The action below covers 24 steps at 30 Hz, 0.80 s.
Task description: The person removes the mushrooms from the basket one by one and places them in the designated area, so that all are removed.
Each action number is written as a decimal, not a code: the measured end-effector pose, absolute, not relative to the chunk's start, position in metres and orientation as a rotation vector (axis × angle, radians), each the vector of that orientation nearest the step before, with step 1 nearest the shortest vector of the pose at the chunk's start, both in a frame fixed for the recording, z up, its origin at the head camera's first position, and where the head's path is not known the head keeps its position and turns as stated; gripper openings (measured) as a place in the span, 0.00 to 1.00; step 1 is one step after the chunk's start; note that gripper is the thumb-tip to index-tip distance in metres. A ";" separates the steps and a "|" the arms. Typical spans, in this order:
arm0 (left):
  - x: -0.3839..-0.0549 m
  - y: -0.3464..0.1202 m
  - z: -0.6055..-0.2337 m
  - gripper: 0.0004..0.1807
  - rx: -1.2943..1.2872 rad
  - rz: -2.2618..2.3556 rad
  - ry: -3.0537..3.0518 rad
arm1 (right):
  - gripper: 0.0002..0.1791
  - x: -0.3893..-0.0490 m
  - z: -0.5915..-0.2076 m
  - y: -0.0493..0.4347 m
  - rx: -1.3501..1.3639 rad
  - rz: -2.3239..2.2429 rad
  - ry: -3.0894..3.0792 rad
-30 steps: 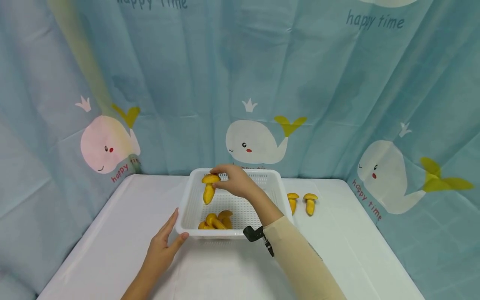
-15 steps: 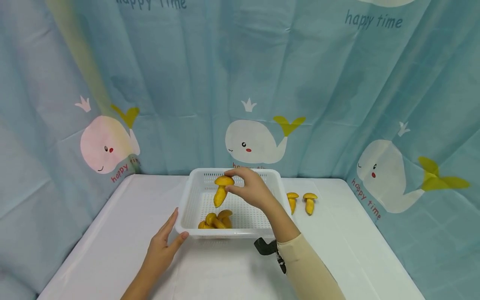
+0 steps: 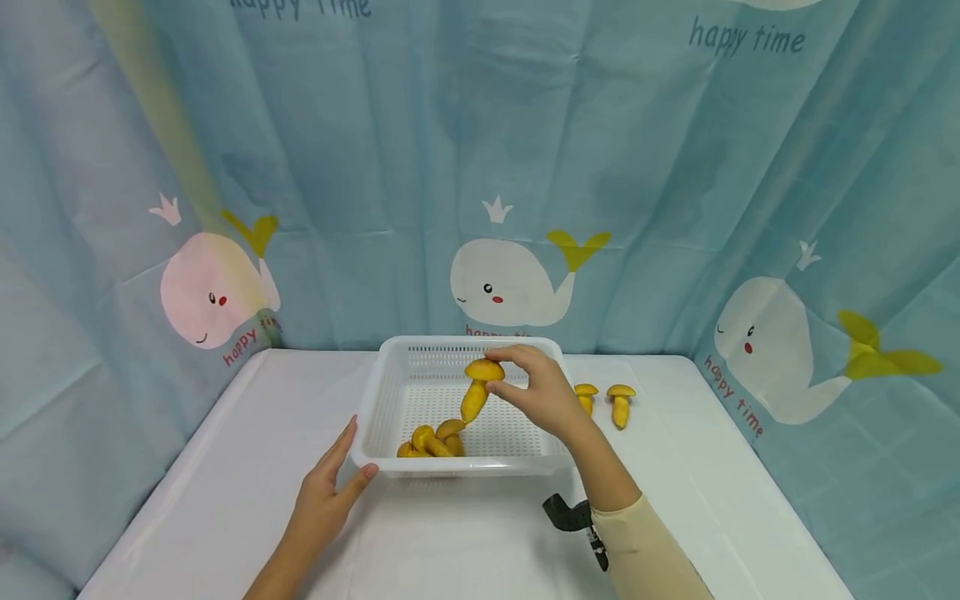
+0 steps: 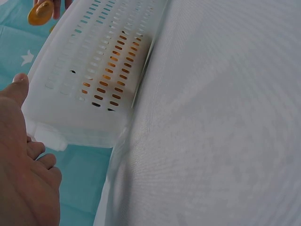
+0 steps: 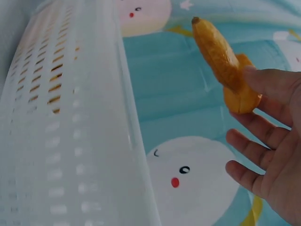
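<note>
My right hand (image 3: 536, 392) pinches a yellow mushroom (image 3: 480, 390) by its cap, between thumb and fingers, above the white plastic basket (image 3: 495, 467). In the right wrist view the mushroom's stem (image 5: 214, 49) points away from the palm. My left hand (image 3: 322, 496) has its fingers stretched along the basket's near left corner, the thumb at the rim. Several mushrooms (image 3: 431, 442) lie heaped in the basket's near left part. The left wrist view shows them orange through the slots of the basket wall (image 4: 70, 110).
Two more mushrooms lie on the white table (image 3: 675, 500) right of the basket: one (image 3: 621, 406) in full view, the other (image 3: 585, 396) partly hidden by the right arm. A blue curtain (image 3: 360, 167) printed with whales hangs behind and at both sides.
My right hand has carried the held mushroom to the right across the basket, and slightly lower. The left hand, basket and heaped mushrooms have stayed in place.
</note>
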<state>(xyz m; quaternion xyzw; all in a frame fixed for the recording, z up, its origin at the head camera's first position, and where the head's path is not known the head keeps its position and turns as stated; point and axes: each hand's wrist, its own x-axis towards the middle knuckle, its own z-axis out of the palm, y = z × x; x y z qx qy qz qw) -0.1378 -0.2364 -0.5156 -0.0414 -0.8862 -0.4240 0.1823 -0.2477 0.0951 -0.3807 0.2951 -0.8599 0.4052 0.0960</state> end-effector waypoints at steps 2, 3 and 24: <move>-0.138 -0.237 -0.515 0.44 -0.114 -1.195 -2.504 | 0.23 -0.246 -0.382 0.104 0.871 1.201 -2.535; -0.137 -0.237 -0.515 0.44 -0.117 -1.195 -2.503 | 0.23 -0.245 -0.382 0.109 0.870 1.205 -2.528; -0.137 -0.236 -0.516 0.44 -0.148 -1.227 -2.470 | 0.25 -0.235 -0.398 0.201 0.743 0.995 -2.513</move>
